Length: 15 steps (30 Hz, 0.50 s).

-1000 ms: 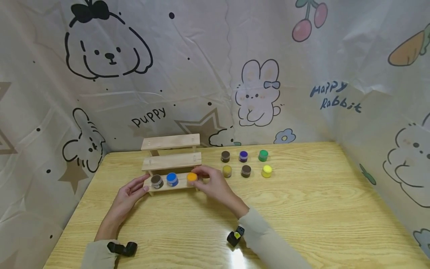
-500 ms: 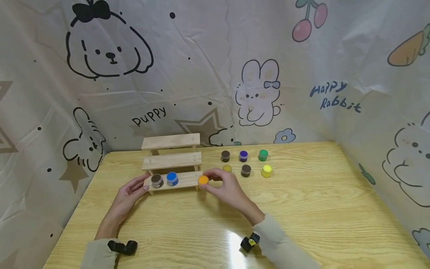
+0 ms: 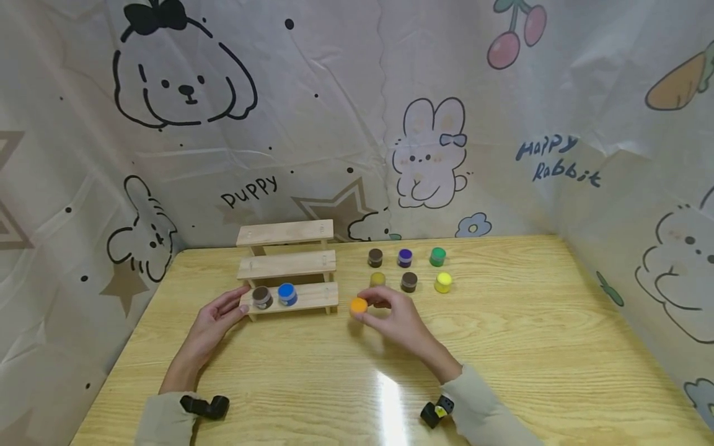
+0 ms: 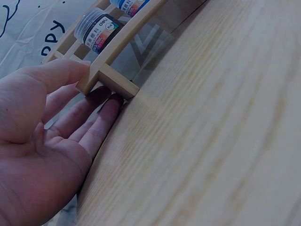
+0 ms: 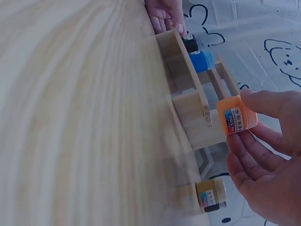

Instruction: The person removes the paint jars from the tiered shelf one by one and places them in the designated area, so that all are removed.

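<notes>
My right hand (image 3: 403, 317) pinches an orange paint jar (image 3: 358, 306) between thumb and fingers, off the right end of a three-step wooden display rack (image 3: 286, 265). In the right wrist view the orange jar (image 5: 231, 117) shows its printed label. My left hand (image 3: 214, 322) holds the left end of the rack's lowest step. In the left wrist view its thumb (image 4: 70, 71) lies on the step's end, with the other fingers lower, by the leg. A dark paint jar (image 3: 262, 297) and a blue paint jar (image 3: 287, 294) stand on that step.
Right of the rack, several more paint jars stand on the table (image 3: 312, 384) in two rows, among them a purple jar (image 3: 405, 257), a green jar (image 3: 437, 256) and a yellow jar (image 3: 443, 282). An ochre jar (image 3: 377, 279) stands just behind my right hand. A printed curtain (image 3: 312, 124) hangs behind.
My right hand has lifted the orange jar off the right end of the lowest step and carried it right, towards me. The left hand has stayed at the rack's left end.
</notes>
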Motion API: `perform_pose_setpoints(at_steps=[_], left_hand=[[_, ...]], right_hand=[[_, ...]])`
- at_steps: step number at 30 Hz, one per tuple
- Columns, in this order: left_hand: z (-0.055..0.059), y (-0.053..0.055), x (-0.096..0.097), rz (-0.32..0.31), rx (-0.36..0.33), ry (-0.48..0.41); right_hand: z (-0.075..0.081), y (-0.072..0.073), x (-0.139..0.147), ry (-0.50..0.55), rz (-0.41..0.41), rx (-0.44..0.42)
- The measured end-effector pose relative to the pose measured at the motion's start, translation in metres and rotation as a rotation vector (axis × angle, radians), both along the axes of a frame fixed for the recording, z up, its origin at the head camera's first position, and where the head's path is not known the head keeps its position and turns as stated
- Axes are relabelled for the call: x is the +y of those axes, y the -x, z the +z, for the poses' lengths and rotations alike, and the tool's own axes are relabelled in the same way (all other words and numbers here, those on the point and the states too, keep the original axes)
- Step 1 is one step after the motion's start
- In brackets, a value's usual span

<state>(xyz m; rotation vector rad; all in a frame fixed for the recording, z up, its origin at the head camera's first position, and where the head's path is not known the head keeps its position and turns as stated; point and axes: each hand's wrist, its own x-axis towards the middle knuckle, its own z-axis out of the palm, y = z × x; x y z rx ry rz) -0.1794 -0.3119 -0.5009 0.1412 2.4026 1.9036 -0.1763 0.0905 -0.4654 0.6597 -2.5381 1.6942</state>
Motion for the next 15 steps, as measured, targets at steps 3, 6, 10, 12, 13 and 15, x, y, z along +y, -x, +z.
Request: perform_pose_setpoints(at_steps=[3,6,10,12,13,15], left_hand=[[0.001,0.001,0.000,-0.001,0.004,-0.001],[0.002,0.001,0.001,0.000,0.006,-0.001],[0.001,0.001,0.001,0.005,0.003,0.000],[0.001,0.000,0.001,0.003,0.004,-0.002],[0.000,0.000,0.001,0.005,0.006,-0.003],[0.000,0.000,0.001,0.004,0.012,-0.006]], right_hand=[[-0.003,0.001,0.006,0.006,-0.003,-0.013],[-0.007,0.003,0.010,0.005,-0.009,-0.033],[-0.011,0.005,0.016,-0.010,-0.032,-0.070],[-0.013,0.006,0.019,-0.017,-0.042,-0.078],[-0.014,0.007,0.021,-0.020,-0.045,-0.081],[-0.015,0.008,0.024,-0.023,-0.050,-0.095]])
